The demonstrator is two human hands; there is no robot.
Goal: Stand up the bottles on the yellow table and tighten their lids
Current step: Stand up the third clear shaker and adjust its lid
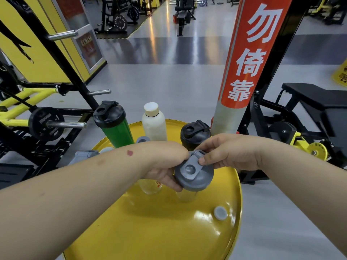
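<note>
Over the round yellow table [169,228] I hold a clear shaker bottle with a grey lid [194,174]. My left hand [165,166] grips the lid's left side and the bottle's neck. My right hand [229,152] pinches the lid's flip cap from the right. Upright at the table's far edge stand a green shaker with a black lid [112,124], a white bottle with a pale cap [154,122] and a black shaker [193,136]. Another clear bottle [150,185] shows under my left hand. More grey-lidded bottles [86,155] are partly hidden behind my left forearm.
A small grey plug [220,212] sits in the tabletop at the right. A red and silver post [238,72] rises just behind the table. A weight rack with plates [47,123] stands left, a black bench [315,102] right.
</note>
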